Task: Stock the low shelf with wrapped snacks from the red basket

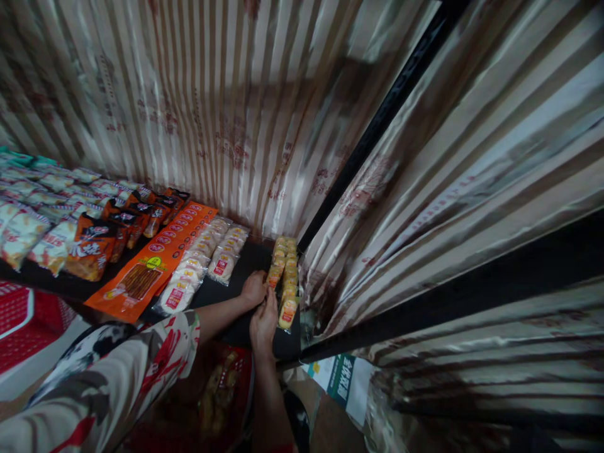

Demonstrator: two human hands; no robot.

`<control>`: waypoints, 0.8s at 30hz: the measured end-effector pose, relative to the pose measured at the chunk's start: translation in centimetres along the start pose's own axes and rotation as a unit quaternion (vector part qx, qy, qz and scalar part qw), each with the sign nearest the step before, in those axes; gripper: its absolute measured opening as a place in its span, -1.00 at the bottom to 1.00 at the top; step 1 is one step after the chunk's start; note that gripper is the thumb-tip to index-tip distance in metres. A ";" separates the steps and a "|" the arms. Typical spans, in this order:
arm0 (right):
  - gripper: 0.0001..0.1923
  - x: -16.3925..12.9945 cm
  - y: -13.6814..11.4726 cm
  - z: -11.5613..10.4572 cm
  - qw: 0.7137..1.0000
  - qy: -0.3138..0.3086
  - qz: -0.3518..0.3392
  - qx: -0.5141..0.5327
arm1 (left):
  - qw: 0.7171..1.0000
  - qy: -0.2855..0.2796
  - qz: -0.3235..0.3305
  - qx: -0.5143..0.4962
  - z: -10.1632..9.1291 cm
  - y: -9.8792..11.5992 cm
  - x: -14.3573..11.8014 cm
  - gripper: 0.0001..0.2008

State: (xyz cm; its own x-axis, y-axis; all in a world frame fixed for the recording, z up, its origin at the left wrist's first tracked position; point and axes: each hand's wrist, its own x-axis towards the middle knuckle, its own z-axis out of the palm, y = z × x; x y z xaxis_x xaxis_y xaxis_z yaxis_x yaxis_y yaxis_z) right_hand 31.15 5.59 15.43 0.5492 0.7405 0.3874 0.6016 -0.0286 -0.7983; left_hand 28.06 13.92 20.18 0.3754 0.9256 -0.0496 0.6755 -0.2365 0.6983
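Note:
Two rows of small clear packets of yellow, round biscuit-like snacks lie at the right end of a dark shelf. My left hand (255,289) is closed at the near end of the left row, with its fingertips at a yellow snack packet (275,275). Just below it, my right hand (264,319) pinches the lower edge of that same packet. The packet's near edge is partly hidden by my fingers. Beside my right hand, the front packet of the right row (287,311) shows an orange label.
White round snack packs (221,264) stand in rows left of my hands, beside a long orange packet (151,270) and several bagged snacks (92,248). A dark metal post (372,135) and striped sheeting (226,113) bound the shelf. A red basket (19,311) sits lower left.

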 end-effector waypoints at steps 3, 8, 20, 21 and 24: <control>-0.40 0.4 0.1 0.1 1.000 0.004 0.005 0.003 | 1.000 -0.003 0.002 0.008 0.2 0.3 0.4 -0.86; -0.38 0.9 0.1 0.2 1.000 0.012 0.016 0.009 | 1.000 -0.003 0.002 0.011 0.4 0.6 0.7 -0.84; -0.40 1.4 0.7 0.6 0.999 0.036 0.021 0.023 | 0.999 0.011 0.008 -0.050 1.1 0.6 1.3 -0.87; -0.40 1.4 0.6 0.5 0.999 0.036 0.022 0.022 | 0.998 0.017 0.006 -0.068 1.2 0.6 1.2 -0.86; -0.40 1.3 0.4 0.4 0.999 0.037 0.025 0.024 | 0.994 0.031 -0.002 -0.102 1.1 0.6 1.0 -0.82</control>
State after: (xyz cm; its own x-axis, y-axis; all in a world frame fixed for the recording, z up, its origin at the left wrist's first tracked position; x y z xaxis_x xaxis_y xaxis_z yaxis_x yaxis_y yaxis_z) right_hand 31.85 6.88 15.46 0.6200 0.6878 0.3775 0.5445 -0.0307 -0.8382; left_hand 29.50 14.36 19.74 0.3284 0.9444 -0.0138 0.5328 -0.1731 0.8284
